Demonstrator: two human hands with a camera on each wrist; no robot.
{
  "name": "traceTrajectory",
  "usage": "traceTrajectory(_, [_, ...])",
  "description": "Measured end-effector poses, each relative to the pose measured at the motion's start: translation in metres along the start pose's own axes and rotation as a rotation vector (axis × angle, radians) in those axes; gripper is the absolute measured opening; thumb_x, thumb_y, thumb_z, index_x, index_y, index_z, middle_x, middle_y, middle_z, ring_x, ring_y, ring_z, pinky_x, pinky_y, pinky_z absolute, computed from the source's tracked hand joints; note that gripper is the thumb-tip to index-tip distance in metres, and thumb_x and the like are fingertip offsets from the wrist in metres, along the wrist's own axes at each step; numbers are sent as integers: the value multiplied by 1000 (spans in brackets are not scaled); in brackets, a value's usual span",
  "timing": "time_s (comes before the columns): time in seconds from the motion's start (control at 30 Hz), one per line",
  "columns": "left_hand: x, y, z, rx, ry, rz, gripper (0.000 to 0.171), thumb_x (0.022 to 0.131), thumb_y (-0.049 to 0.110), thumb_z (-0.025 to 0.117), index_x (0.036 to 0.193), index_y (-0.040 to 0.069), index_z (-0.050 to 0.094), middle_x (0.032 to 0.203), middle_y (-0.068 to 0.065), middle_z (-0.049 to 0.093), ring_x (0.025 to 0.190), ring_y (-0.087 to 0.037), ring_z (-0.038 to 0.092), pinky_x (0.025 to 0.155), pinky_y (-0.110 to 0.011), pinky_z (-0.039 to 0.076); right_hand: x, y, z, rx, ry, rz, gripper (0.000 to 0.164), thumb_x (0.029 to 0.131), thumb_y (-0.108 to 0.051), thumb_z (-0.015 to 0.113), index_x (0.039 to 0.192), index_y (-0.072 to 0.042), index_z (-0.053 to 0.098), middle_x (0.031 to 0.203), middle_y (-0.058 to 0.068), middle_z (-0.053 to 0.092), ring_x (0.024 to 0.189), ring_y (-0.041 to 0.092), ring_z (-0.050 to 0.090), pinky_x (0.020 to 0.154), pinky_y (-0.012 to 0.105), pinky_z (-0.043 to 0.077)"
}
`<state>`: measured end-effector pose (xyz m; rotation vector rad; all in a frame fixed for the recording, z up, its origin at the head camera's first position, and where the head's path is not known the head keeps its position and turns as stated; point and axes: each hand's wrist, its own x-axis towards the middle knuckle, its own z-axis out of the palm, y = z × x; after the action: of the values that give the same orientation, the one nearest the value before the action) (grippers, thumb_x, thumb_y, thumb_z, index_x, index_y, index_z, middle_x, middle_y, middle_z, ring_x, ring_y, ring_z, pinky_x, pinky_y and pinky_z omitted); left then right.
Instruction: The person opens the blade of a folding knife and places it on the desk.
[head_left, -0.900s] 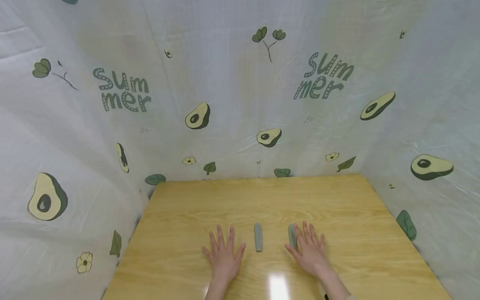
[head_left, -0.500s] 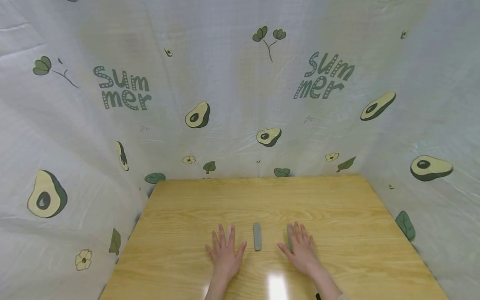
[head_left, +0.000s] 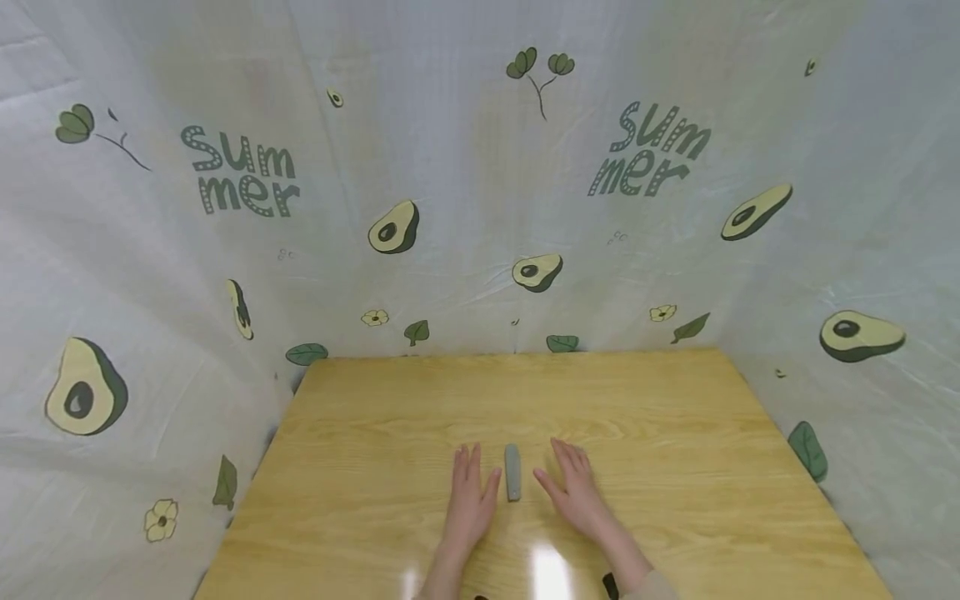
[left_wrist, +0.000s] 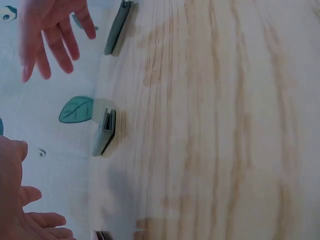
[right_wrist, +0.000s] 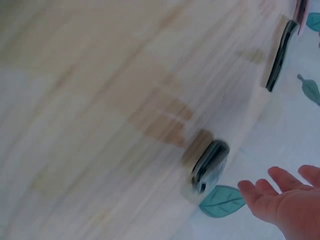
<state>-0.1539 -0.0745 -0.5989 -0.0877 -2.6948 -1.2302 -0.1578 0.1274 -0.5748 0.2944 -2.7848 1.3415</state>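
Note:
A slim grey, flat, rounded-end thing (head_left: 513, 472) lies lengthwise on the table between my hands. In the left wrist view this middle thing (left_wrist: 105, 132) shows a slot along its edge, like a folded handle. My left hand (head_left: 468, 504) hovers on its left and my right hand (head_left: 579, 498) on its right, palms turned inward, fingers extended, holding nothing. A second grey-green slotted thing (right_wrist: 210, 166) lies below my right hand, hidden by it in the head view. A pinkish one (left_wrist: 101, 235) lies near my left hand, also hidden in the head view.
The wooden table (head_left: 660, 400) reaches back to a white cloth (head_left: 465, 150) printed with avocados, leaves and lettering, which hangs at the back and both sides. Light glares off the table's near part (head_left: 551, 571).
Both hands have moved inward toward the middle grey thing. From palm-down with spread fingers, they have turned so the palms face each other. The middle thing has stayed on the table.

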Motion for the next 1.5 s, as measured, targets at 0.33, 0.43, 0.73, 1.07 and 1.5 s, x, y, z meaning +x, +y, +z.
traceTrajectory(0.33, [13,7,14,-118,5,-7,51,101,21,54,143,-5,41,143,-32,40,132,-50,38,106,-64,35,21,-12,17,230,23,106,59,98,-23,60,143,8,38,134,30,50,118,45,53,95,54,50])
traceTrajectory(0.43, [16,7,17,-116,13,1,47,98,13,57,140,-6,45,137,-31,46,126,-48,44,104,-61,40,25,-14,21,283,20,160,54,96,-15,61,140,9,41,128,29,55,111,43,58,91,51,53])
traceTrajectory(0.73, [22,10,25,-128,1,-62,49,92,5,62,138,-4,47,121,-22,56,99,-30,59,78,-40,56,33,-10,33,370,16,207,51,91,-5,63,134,15,43,118,33,58,107,44,59,88,48,55])
traceTrajectory(1.07, [29,13,31,-207,58,-123,45,80,-6,69,123,-8,58,100,-16,62,82,-24,64,69,-35,58,38,-12,40,414,21,232,51,89,-1,62,133,17,43,114,33,59,103,42,60,84,44,56])
traceTrajectory(1.5, [32,14,35,-247,64,-110,36,80,-8,70,115,-9,62,95,-15,63,81,-24,64,69,-30,58,38,-17,43,452,39,214,49,87,2,60,131,18,44,111,33,61,101,41,62,84,42,56])
